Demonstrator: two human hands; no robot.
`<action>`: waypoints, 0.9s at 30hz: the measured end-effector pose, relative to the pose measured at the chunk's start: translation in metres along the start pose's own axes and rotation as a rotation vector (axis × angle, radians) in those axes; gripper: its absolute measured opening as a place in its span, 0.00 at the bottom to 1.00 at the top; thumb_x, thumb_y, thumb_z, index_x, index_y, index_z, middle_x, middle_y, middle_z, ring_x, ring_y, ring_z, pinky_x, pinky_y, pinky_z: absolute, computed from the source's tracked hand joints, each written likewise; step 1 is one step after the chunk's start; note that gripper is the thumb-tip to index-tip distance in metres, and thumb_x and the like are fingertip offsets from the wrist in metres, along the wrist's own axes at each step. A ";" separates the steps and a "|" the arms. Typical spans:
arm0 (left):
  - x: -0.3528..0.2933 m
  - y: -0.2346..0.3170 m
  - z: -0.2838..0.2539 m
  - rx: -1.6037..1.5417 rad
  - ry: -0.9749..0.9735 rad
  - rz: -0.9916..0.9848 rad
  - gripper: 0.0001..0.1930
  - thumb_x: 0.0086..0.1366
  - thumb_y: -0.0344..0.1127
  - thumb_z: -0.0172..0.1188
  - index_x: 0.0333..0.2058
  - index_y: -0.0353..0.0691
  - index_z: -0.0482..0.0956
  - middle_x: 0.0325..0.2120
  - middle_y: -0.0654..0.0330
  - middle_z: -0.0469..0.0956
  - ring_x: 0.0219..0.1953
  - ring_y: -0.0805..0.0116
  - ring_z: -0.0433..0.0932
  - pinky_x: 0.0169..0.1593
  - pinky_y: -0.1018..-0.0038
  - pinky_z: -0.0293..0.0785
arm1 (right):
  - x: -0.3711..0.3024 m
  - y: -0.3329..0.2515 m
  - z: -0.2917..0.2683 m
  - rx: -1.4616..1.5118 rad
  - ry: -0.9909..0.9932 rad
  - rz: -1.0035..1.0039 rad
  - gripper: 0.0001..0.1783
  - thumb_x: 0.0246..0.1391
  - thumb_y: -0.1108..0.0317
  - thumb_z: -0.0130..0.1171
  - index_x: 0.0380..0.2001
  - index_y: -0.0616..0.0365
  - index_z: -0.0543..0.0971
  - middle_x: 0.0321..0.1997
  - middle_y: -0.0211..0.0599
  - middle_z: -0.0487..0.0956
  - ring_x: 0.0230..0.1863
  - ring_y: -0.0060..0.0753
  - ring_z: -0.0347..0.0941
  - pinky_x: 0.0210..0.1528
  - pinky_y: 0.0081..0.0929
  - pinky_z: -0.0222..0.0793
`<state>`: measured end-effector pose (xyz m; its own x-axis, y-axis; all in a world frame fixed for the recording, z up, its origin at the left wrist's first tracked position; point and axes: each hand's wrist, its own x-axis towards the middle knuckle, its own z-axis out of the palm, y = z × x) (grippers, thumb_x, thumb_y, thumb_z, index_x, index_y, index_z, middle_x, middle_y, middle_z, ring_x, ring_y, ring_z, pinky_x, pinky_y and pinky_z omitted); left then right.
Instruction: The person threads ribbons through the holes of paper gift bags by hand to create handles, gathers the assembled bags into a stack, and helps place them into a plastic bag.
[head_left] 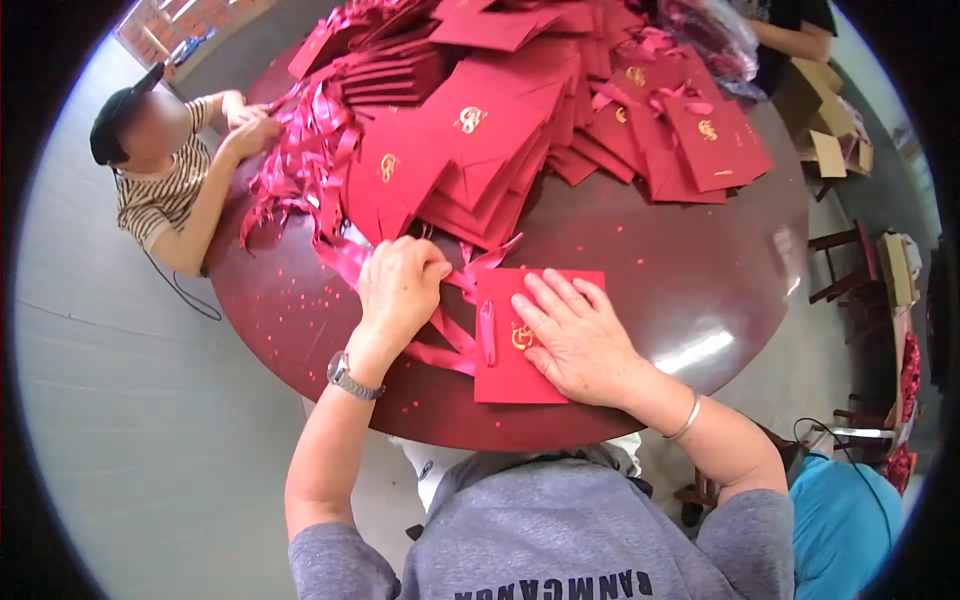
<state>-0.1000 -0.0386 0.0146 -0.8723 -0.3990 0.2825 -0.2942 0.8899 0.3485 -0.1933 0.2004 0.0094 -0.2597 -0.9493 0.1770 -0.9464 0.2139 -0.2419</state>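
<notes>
A small red paper gift bag (510,385) with a gold emblem lies flat on the round table in front of me. My right hand (580,335) rests on it, palm down with fingers stretched out. Just left of the bag, my left hand (402,285) is closed in a pinch on a pink ribbon (455,340); its fingertips are partly hidden. A short loop of ribbon (487,333) shows on the bag's left side. More loose pink ribbons (310,150) trail from the pile beyond my left hand.
Stacked red gift bags (500,110) cover the far half of the dark red table (690,290), and more bags (715,145) lie at right. A person in a striped shirt (165,190) handles ribbons at left. Another person's arm (795,40) and cardboard boxes (825,110) are at far right.
</notes>
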 end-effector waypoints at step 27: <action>-0.112 0.015 -0.028 0.210 0.143 -0.049 0.25 0.62 0.33 0.56 0.58 0.33 0.67 0.61 0.40 0.62 0.64 0.42 0.59 0.64 0.43 0.50 | 0.001 -0.003 0.006 0.043 -0.006 0.024 0.33 0.57 0.52 0.53 0.61 0.62 0.66 0.66 0.51 0.63 0.68 0.51 0.57 0.66 0.47 0.51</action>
<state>0.0040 0.0127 0.0132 -0.7954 -0.4566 0.3985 -0.4223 0.8892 0.1761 -0.1897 0.1977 0.0046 -0.2810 -0.9455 0.1646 -0.9309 0.2268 -0.2865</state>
